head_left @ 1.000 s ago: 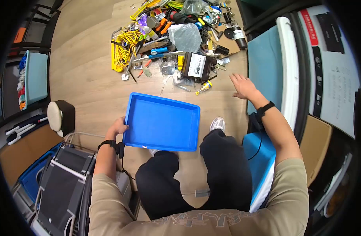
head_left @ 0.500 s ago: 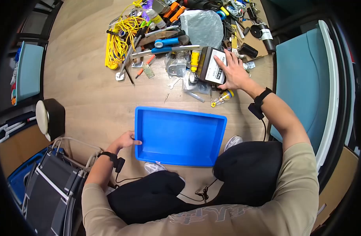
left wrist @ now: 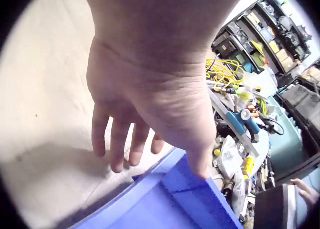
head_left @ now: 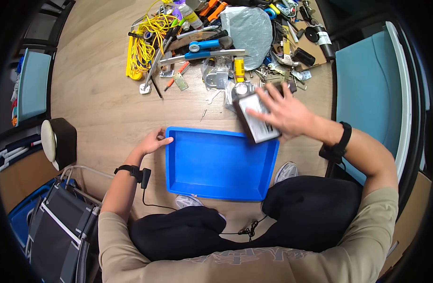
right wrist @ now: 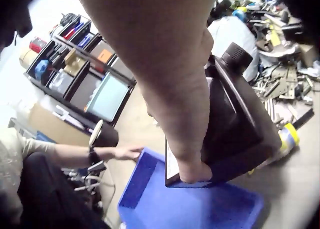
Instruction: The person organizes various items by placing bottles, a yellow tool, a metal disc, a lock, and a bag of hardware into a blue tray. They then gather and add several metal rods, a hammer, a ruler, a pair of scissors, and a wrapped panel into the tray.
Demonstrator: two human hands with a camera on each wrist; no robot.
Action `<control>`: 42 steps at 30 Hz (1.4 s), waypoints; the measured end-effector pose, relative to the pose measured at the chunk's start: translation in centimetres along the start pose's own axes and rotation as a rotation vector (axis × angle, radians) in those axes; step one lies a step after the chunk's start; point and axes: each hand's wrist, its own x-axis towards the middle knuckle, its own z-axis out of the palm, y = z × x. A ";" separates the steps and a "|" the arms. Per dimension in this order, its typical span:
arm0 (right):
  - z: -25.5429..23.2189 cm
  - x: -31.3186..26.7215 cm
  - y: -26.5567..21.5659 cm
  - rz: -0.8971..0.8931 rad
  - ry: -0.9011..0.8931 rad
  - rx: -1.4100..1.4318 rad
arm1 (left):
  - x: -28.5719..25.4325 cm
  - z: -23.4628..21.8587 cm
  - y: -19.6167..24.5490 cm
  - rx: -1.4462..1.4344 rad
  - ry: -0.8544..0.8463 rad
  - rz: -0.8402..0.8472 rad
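Note:
My right hand (head_left: 288, 113) grips a dark plastic jug (head_left: 262, 132) with a white label, its fingers spread across the label side. In the right wrist view the jug (right wrist: 235, 139) tilts over the blue tray (right wrist: 175, 209), its ribbed screw cap (right wrist: 237, 56) pointing up. The head view has the jug above the back right corner of the blue tray (head_left: 221, 162). My left hand (head_left: 152, 141) is at the tray's back left corner. Its thumb (left wrist: 198, 161) lies over the rim, while the relaxed fingers (left wrist: 118, 149) hang outside the wall.
A heap of tools and parts covers the floor behind the tray, including a coiled yellow cord (head_left: 150, 45), a grey plastic bag (head_left: 247, 35) and a yellow bottle (head_left: 239, 69). A pale blue bin (head_left: 362, 94) stands right, a round stool (head_left: 58, 144) left. Shoes flank the tray's near side.
My right hand reached the heap, took hold of the jug and brought it toward the tray. The left hand slid along the tray's left rim to its back corner.

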 end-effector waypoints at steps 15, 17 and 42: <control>12.4 3.7 -14.6 -0.751 0.058 -0.105 | 1.4 3.0 5.2 0.430 0.217 0.105; 13.1 3.7 -14.5 -0.753 0.089 0.021 | 1.6 2.9 5.7 0.451 0.227 0.132; 9.6 0.6 15.4 0.708 -0.054 0.299 | 5.3 5.9 8.9 0.617 0.393 0.559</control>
